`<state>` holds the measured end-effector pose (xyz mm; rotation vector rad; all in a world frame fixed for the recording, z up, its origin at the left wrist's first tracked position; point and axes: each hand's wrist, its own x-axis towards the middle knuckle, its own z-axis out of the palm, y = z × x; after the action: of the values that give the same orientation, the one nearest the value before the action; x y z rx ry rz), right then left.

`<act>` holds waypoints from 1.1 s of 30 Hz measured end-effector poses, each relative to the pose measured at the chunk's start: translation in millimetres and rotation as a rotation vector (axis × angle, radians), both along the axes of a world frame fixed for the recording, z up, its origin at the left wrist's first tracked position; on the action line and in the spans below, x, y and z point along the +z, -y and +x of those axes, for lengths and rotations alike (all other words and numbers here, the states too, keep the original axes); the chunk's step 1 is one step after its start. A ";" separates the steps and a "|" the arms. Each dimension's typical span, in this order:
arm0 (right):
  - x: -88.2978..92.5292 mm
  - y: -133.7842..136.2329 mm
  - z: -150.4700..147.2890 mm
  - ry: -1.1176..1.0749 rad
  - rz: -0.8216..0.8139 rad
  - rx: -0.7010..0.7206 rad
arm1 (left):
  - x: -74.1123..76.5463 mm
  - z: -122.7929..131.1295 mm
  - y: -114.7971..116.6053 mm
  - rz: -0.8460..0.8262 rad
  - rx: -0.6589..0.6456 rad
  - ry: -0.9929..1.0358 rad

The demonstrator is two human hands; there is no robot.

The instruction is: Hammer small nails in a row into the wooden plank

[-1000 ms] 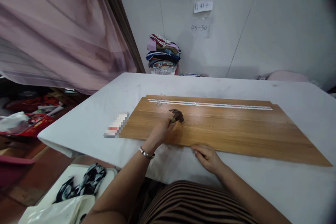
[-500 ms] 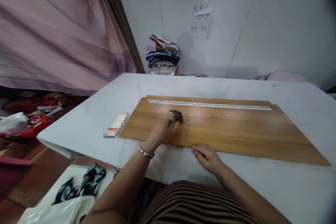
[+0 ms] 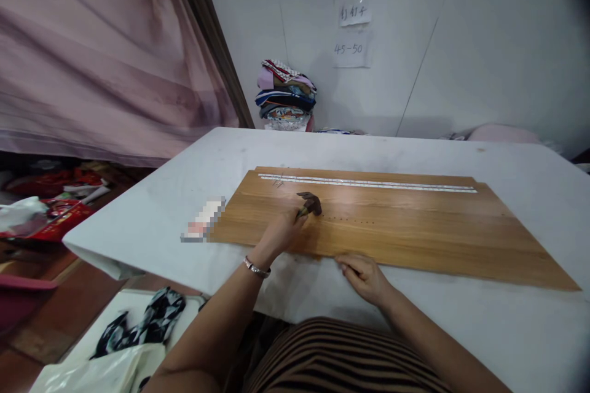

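My left hand (image 3: 282,231) is wrapped round the handle of a claw hammer (image 3: 311,203). Its dark metal head is over the wooden board (image 3: 415,227), at the left end of a row of small dark dots (image 3: 348,219); whether it touches the surface I cannot tell. At the board's front edge lies my right hand (image 3: 364,276), fingers curled in and fingertips against the edge. Anything inside those fingers is hidden. Two white measuring strips (image 3: 369,183) run along the far part of the board, with dark scribbled marks near their left end.
The board lies on a white-covered table (image 3: 157,202). A blurred-out flat object (image 3: 203,219) sits by its left end. Folded cloths (image 3: 286,95) are stacked behind the table against the wall. A pink curtain (image 3: 92,43) hangs at left, above a stool with patterned fabric (image 3: 157,319).
The view has shifted very slightly. Both hands, the hammer and the board hold the same places.
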<state>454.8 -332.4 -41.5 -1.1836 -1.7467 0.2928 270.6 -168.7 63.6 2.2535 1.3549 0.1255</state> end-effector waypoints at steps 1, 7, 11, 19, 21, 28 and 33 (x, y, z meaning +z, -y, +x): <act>-0.1 0.1 -0.2 -0.003 -0.003 -0.004 | 0.8 0.1 0.4 -0.006 0.006 0.006; 2.2 0.5 -0.6 0.008 -0.029 -0.010 | 2.9 1.1 1.0 -0.011 0.025 0.014; 4.4 0.4 -0.3 0.021 -0.015 -0.014 | -0.4 1.0 -0.2 0.015 0.017 -0.037; 3.4 0.7 0.3 0.003 -0.031 0.008 | 6.2 1.9 2.6 0.009 0.025 -0.023; 2.6 0.5 0.3 -0.001 -0.021 0.011 | 5.8 2.0 2.5 0.010 0.025 -0.017; 2.4 -0.1 -0.3 0.007 -0.004 -0.005 | -0.2 0.5 0.1 0.012 0.011 -0.012; 1.7 0.0 0.3 -0.002 -0.003 0.012 | 1.7 0.2 0.3 -0.004 0.029 0.025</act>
<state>455.1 -332.4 -39.8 -1.1746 -1.7527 0.3044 270.9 -169.0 65.3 2.2226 1.3743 0.1602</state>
